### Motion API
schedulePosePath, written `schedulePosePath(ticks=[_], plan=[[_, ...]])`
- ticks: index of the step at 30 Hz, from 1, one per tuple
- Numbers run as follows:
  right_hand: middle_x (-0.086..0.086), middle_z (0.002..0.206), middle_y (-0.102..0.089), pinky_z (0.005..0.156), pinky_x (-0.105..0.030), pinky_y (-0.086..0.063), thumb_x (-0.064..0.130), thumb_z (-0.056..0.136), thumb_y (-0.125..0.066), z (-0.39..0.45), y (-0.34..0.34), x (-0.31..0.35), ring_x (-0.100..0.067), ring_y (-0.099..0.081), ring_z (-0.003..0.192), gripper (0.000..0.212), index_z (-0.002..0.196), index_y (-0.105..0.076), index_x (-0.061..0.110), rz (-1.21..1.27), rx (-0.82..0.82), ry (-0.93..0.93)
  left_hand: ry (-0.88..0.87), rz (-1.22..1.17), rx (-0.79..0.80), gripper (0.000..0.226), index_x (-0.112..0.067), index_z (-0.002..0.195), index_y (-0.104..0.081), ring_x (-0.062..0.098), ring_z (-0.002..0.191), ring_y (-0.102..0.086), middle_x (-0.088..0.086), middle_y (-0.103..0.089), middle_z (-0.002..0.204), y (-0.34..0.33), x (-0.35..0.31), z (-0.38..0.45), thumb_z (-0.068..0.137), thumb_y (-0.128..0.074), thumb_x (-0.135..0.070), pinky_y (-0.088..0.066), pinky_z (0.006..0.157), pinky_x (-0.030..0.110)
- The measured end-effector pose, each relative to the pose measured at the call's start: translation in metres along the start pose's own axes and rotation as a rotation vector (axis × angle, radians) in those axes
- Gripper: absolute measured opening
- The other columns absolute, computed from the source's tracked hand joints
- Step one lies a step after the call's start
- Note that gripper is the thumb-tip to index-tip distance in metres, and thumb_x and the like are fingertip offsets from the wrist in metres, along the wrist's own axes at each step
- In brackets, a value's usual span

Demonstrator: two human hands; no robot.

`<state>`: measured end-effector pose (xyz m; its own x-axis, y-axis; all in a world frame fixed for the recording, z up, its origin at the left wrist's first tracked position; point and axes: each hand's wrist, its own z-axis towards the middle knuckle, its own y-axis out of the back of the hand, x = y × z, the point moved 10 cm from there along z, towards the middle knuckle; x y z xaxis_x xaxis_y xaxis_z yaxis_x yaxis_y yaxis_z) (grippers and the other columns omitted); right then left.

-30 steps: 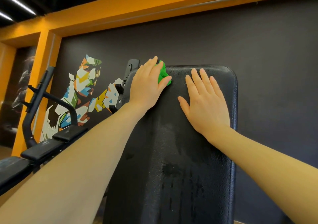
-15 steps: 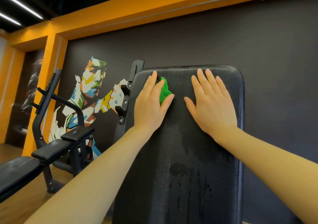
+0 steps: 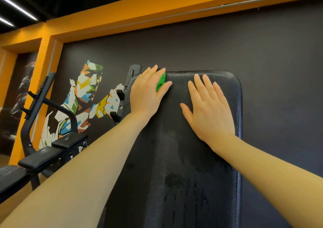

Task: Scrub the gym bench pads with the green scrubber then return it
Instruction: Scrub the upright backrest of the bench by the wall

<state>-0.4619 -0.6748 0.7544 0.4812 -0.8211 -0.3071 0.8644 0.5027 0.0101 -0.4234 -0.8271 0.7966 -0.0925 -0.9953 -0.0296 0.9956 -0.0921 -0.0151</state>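
Green scrubber [image 3: 161, 82] pressed against upright black bench pad's [image 3: 183, 157] top-left corner.

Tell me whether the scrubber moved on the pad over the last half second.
Yes. The scrubber went up, back to the pad's top left edge.
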Motion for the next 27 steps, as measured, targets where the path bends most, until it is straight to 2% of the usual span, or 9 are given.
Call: schedulePosePath(ticks=[2, 9, 17, 22, 27], plan=[[-0.018, 0.153, -0.038, 0.118, -0.047, -0.021, 0.042, 0.098, -0.046, 0.0, 0.001, -0.001, -0.033, -0.03, 0.145, 0.063, 0.145, -0.042, 0.002, -0.005, -0.002, -0.002, -0.001, -0.013, 0.012, 0.049, -0.02, 0.14, -0.051, 0.02, 0.142, -0.034, 0.001, -0.046, 0.149, 0.0, 0.003, -0.006, 0.096, -0.054, -0.042, -0.029, 0.113, 0.038], [-0.018, 0.153, -0.037, 0.118, -0.046, -0.021, 0.042, 0.098, -0.045, 0.0, -0.002, 0.0, -0.033, -0.029, 0.145, 0.063, 0.145, -0.041, 0.001, -0.007, -0.002, 0.0, 0.039, -0.069, -0.038, 0.043, -0.019, 0.138, -0.054, 0.02, 0.141, -0.036, 0.001, -0.047, 0.148, 0.005, 0.007, -0.025, 0.097, -0.056, -0.03, -0.034, 0.111, 0.038], [-0.019, 0.153, -0.036, 0.119, -0.047, -0.021, 0.042, 0.099, -0.043, -0.001, -0.001, -0.001, -0.034, -0.028, 0.145, 0.062, 0.145, -0.041, 0.001, 0.007, -0.003, -0.003, 0.038, -0.084, 0.0, 0.044, -0.017, 0.139, -0.052, 0.016, 0.142, -0.027, 0.003, -0.043, 0.149, 0.011, 0.026, -0.092, 0.096, -0.058, -0.021, -0.025, 0.113, 0.036], [-0.019, 0.153, -0.037, 0.118, -0.047, -0.021, 0.043, 0.099, -0.036, -0.001, -0.001, 0.0, -0.034, -0.029, 0.145, 0.062, 0.145, -0.041, 0.001, 0.001, -0.009, -0.003, 0.079, -0.145, -0.02, 0.043, -0.015, 0.139, -0.053, 0.014, 0.144, -0.022, 0.003, -0.041, 0.151, 0.016, 0.024, -0.076, 0.096, -0.057, -0.022, -0.019, 0.114, 0.03], [-0.019, 0.154, -0.036, 0.119, -0.047, -0.02, 0.042, 0.099, -0.044, 0.0, -0.001, -0.001, -0.034, -0.027, 0.146, 0.063, 0.146, -0.04, 0.001, 0.009, 0.0, 0.001, 0.128, -0.154, -0.09, 0.041, -0.013, 0.139, -0.052, 0.022, 0.146, -0.026, 0.004, -0.041, 0.151, 0.024, 0.025, -0.019, 0.1, -0.053, -0.025, -0.023, 0.116, 0.036]])
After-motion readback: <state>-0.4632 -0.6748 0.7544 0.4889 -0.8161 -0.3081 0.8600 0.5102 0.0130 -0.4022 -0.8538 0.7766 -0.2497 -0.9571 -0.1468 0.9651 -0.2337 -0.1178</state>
